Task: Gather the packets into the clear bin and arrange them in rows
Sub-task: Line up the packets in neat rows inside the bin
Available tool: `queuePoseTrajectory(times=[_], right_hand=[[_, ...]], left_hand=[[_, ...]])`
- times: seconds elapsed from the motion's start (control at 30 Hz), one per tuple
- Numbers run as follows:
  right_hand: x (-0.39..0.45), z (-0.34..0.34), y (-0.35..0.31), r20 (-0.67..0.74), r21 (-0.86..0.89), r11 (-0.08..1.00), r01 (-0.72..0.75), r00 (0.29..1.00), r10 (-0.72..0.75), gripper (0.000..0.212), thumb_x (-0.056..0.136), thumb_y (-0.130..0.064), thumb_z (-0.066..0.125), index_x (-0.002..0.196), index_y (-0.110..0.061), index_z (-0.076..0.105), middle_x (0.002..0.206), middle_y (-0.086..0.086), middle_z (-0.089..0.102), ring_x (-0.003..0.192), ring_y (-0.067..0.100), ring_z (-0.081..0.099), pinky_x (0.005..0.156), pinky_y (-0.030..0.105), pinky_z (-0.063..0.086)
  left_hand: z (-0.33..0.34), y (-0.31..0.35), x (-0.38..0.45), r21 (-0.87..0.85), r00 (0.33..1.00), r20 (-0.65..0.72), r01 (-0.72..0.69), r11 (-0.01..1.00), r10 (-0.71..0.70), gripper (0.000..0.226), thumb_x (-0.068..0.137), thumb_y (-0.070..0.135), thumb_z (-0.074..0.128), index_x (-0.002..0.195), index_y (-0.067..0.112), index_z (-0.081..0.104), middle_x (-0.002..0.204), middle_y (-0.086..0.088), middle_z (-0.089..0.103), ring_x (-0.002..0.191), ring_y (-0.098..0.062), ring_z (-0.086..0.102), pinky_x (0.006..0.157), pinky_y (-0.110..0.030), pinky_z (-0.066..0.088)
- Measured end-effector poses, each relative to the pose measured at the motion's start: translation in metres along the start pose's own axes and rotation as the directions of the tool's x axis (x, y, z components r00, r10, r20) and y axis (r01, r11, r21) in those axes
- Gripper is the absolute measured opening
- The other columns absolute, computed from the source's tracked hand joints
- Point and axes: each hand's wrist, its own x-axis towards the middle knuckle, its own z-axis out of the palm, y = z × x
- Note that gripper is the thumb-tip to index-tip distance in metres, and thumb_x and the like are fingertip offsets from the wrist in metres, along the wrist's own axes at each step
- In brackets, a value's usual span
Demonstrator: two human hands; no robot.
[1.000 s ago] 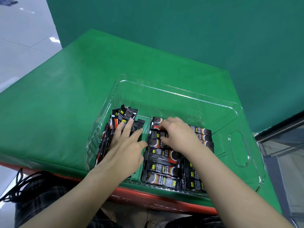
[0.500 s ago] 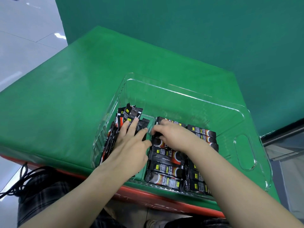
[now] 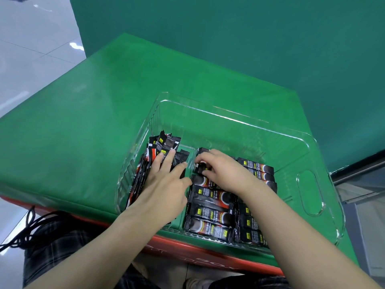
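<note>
arms: both bare up to the frame edge, no sleeves, no watch or rings showing | left hand (image 3: pixel 164 190) and right hand (image 3: pixel 227 172): bare, no gloves | legs: dark plaid fabric, grey-ish check lines | a shoe toe peeks out bottom middle, too dim to say more

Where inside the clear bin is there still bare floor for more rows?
The far half of the clear bin is bare, between its back wall and the packet rows, plus a strip by the handle cutout. The near-left is crowded: the left hand presses a loose stack, the right hand works the middle row.
</note>
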Motion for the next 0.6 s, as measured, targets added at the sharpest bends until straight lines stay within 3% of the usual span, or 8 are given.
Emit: queuePoseTrajectory(times=[0.1,0.4,0.6], right_hand=[[-0.008,-0.004,0.008,-0.081,-0.057,0.998,-0.041,0.996,0.036,0.028,0.087,-0.019,0.064,0.115,-0.017,0.059,0.105,0.001,0.051,0.097,0.019,0.051,0.088,0.029,0.04],[-0.017,-0.003,0.014,-0.09,-0.134,0.985,-0.104,0.992,0.093,0.026,0.086,-0.025,0.065,0.11,-0.017,0.062,0.108,0.003,0.06,0.105,0.021,0.053,0.09,0.032,0.044],[-0.01,-0.001,0.011,-0.097,-0.135,0.989,-0.065,0.994,0.052,0.026,0.086,-0.026,0.065,0.11,-0.016,0.062,0.107,0.003,0.06,0.104,0.021,0.053,0.088,0.031,0.044]], left_hand=[[0.002,0.0,0.002,0.018,1.0,0.008,0.004,1.0,-0.004,0.042,0.092,0.034,0.047,0.133,0.033,0.052,0.157,-0.002,0.024,0.146,-0.031,-0.005,0.108,-0.046,-0.019],[0.001,0.001,0.003,0.013,1.0,0.014,0.009,1.0,-0.009,0.042,0.091,0.033,0.048,0.133,0.034,0.053,0.156,-0.002,0.026,0.146,-0.032,-0.002,0.108,-0.047,-0.018],[0.0,-0.001,0.001,0.047,1.0,0.005,-0.017,0.999,0.017,0.036,0.079,0.031,0.063,0.114,0.032,0.068,0.144,-0.007,0.048,0.143,-0.038,0.02,0.109,-0.048,-0.011]])
